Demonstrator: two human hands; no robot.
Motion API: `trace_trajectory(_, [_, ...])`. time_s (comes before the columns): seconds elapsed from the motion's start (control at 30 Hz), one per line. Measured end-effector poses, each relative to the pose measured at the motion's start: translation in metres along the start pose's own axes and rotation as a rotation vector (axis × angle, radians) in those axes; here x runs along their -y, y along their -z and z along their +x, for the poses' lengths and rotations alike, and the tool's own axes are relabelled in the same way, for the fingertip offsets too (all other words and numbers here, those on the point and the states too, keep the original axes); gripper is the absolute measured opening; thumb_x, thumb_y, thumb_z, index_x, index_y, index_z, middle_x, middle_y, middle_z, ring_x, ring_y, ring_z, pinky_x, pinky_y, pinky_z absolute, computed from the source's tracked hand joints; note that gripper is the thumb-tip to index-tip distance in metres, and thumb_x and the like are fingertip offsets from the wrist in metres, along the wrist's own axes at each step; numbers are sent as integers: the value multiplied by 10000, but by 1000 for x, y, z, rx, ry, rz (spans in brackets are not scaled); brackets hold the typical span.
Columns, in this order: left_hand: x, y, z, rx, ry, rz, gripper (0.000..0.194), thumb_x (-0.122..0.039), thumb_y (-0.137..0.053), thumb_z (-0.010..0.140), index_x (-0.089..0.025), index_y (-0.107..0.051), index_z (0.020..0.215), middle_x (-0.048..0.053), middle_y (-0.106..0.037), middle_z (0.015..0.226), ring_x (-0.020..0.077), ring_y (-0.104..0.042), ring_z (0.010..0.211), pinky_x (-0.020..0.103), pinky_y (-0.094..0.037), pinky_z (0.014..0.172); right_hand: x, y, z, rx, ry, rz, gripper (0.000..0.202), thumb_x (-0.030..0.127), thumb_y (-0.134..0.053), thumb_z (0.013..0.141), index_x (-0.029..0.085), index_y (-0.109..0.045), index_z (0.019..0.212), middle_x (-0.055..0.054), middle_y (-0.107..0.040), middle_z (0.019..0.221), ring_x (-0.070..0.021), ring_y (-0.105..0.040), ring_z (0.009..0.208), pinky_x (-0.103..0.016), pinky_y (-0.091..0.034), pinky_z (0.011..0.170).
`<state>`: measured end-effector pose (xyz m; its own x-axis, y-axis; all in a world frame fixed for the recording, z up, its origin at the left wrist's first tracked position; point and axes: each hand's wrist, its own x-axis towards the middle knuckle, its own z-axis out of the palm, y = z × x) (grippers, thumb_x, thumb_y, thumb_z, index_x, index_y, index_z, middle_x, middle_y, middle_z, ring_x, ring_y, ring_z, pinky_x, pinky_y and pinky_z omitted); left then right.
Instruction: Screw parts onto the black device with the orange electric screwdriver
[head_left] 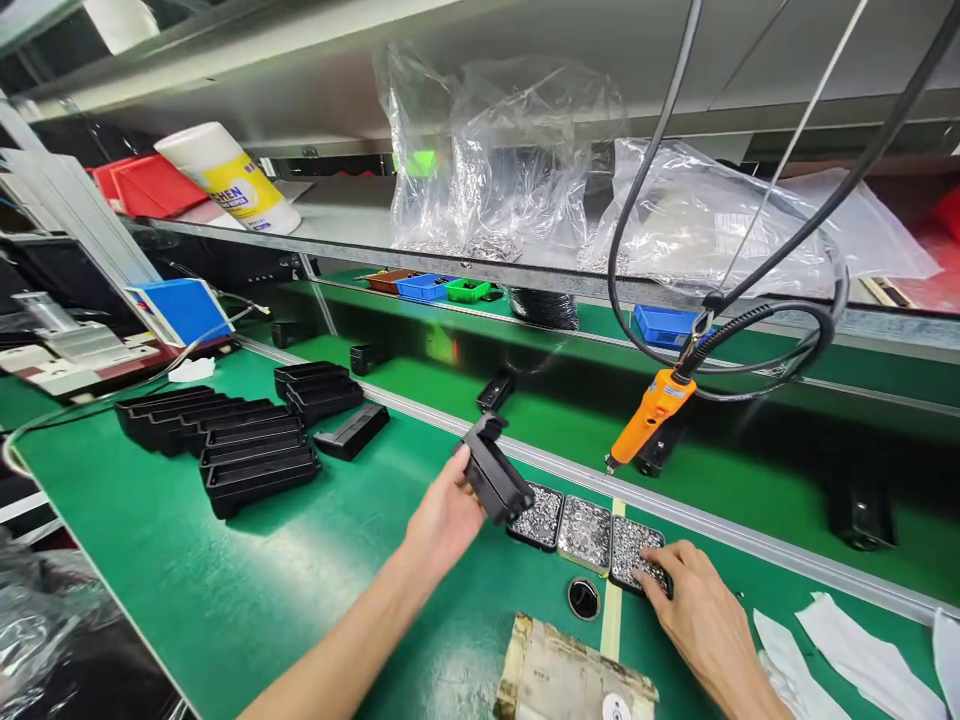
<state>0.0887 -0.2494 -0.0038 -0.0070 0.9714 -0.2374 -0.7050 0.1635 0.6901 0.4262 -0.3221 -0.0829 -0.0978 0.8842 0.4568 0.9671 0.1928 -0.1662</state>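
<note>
We grip the black plastic part (495, 478) in our left hand (444, 520), raised above the tabletop (262, 590); our right hand (694, 610) fingers (651, 578) (loosely spread) touch the rightmost screw tray (631, 545).

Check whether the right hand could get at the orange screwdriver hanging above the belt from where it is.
Probably yes. The right hand rests on the screw trays, holding nothing visible, and the screwdriver hangs just beyond them with open space between.
</note>
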Motion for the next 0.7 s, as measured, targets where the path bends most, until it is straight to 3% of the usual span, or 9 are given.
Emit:
trace_trajectory(0.17, [31,-5,-34,-4,212,-96,343,-368,-624,1012,-117,-647,1244,136,-728,1123,260,-731,913,397,-644,802,2,-7,8,82,-30,-6,278,428,-589,1026,175,-640,925,-28,-614,911,-159,-597,865,-284,-506,707])
trace_trajectory(0.33, [37,0,-44,9,287,-106,377,-378,-650,1001,-127,-661,1281,123,-742,1119,243,-730,883,370,-638,785,0,3,11,62,-9,55,254,400,-566,1043,173,-637,952,-16,-609,890,-155,-598,838,-275,-490,680])
trace_trajectory(0.47, [38,3,-45,12,321,-105,361,-403,-629,1010,-140,-692,1248,106,-751,1071,220,-724,828,342,-628,730,16,25,3,6,22,175,263,430,-515,1075,200,-630,1019,-1,-625,879,-148,-598,775,-291,-488,673])
trace_trajectory(0.57, [38,4,-45,12,331,-103,347,-421,-655,993,-161,-716,1215,90,-757,1041,209,-722,823,322,-620,713,40,51,-19,27,130,319,134,343,-550,1071,229,-621,1065,9,-654,935,-122,-600,752,-287,-520,754])
trace_trajectory(0.63, [39,5,-45,15,338,-100,345,-432,-674,980,-166,-730,1193,90,-761,1040,206,-724,835,309,-615,715,52,66,-36,79,277,417,77,280,-580,1051,236,-633,1085,4,-686,1017,-125,-645,859,-287,-524,904])
trace_trajectory(0.7, [39,5,-45,21,346,-96,349,-437,-691,967,-164,-739,1179,97,-764,1058,207,-726,854,297,-607,718,58,76,-52,138,429,469,145,216,-624,1013,229,-659,1153,-14,-702,1103,-142,-664,984,-286,-518,952])
